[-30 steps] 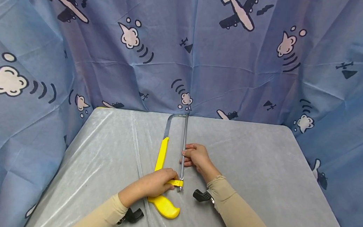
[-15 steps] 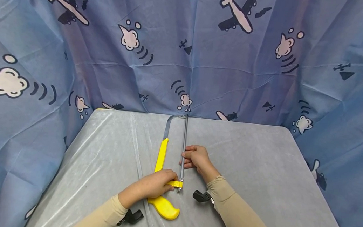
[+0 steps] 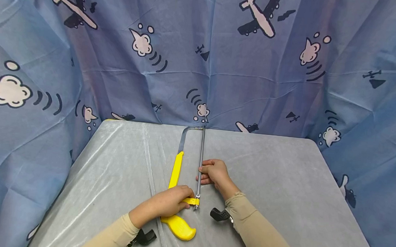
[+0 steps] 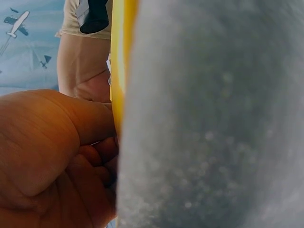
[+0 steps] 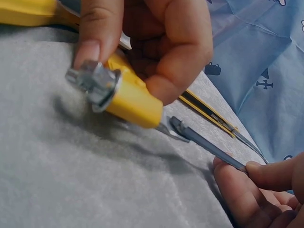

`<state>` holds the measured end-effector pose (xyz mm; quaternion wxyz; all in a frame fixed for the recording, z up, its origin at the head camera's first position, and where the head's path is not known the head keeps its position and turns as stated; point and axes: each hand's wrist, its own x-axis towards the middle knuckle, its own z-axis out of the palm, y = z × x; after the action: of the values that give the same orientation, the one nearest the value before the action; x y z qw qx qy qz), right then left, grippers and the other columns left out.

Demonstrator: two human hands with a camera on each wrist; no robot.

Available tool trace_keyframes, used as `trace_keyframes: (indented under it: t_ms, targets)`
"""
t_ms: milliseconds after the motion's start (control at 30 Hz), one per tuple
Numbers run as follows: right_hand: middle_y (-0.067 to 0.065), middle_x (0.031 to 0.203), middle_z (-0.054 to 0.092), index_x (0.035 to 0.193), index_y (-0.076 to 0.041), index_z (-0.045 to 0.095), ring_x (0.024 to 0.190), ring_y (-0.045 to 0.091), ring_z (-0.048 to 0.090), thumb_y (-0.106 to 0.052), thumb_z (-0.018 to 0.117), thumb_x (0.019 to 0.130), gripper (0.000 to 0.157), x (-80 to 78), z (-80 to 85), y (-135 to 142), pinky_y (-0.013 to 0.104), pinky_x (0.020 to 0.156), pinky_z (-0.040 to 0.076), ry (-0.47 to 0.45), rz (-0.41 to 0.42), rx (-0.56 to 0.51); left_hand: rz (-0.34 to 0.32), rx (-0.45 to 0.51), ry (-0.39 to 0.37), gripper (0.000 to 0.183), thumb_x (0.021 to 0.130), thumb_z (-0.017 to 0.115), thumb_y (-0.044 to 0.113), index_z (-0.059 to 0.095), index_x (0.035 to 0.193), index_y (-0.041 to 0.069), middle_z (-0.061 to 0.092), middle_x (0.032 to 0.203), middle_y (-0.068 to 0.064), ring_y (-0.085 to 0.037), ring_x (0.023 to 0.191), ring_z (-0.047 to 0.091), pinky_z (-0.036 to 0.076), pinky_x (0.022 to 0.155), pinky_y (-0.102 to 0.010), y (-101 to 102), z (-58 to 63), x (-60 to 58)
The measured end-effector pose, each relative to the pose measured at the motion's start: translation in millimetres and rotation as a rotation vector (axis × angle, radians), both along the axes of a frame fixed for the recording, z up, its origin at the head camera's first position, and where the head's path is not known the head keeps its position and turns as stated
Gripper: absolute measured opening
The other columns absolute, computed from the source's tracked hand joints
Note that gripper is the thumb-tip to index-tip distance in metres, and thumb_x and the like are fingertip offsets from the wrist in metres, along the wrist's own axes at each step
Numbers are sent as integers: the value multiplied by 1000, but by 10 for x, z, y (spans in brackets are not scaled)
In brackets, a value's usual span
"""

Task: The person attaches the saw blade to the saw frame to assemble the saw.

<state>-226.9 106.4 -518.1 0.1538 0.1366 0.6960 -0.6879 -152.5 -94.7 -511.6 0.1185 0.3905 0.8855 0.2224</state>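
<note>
A hacksaw with a yellow handle (image 3: pixel 178 228) lies lengthwise on the table, its grey metal bow (image 3: pixel 183 139) pointing to the far edge. My left hand (image 3: pixel 170 201) grips the yellow crosspiece (image 5: pixel 137 104) at the near end of the frame, thumb by the metal wing nut (image 5: pixel 96 83). The narrow blade (image 3: pixel 201 146) runs along the right side of the frame. Partway up it, my right hand (image 3: pixel 215 173) pinches the blade between thumb and fingers. In the left wrist view the left palm (image 4: pixel 38 142) shows close beside a yellow part of the saw, mostly hidden.
A grey cloth covers the table (image 3: pixel 270 174), with creases on its left side. Blue curtains (image 3: pixel 173 79) printed with planes and clouds hang behind and on both sides. Black wrist cameras (image 3: pixel 220 214) sit below each hand.
Everything sits slightly lower in the head view, as the camera has tilted up a little. Both hands keep the same hold on the hacksaw.
</note>
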Motion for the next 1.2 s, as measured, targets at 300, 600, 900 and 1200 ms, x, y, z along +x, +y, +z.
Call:
trace_keyframes:
  t_ms: [300,600,900,1200]
  targets:
    - [11,73,67,118,6,61,58,24,72,4,70,92,28,26,25,-7,35,51,59,-5,0,8,13,-15,-21,17,97,71,18,68,113,14,66,106,5,-7,98,59,50,93,-26,5,4,-5]
    - [11,80,69,120,6,61,57,22,71,4,69,92,29,11,5,-19,33,51,59,5,-19,8,20,-11,-27,17,97,71,18,68,113,14,66,107,5,-6,98,59,51,92,-25,-7,8,3]
    - [14,79,69,115,5,63,51,22,68,-4,72,93,26,21,33,32,38,49,59,10,68,141,16,-7,-25,14,97,71,17,68,111,15,66,105,6,-7,97,59,50,93,-25,-8,21,3]
    - [16,77,69,106,0,65,50,20,65,-8,72,93,17,165,124,114,36,45,55,55,177,342,3,7,18,14,96,71,16,68,110,14,66,105,5,-8,98,60,51,93,-25,7,0,9]
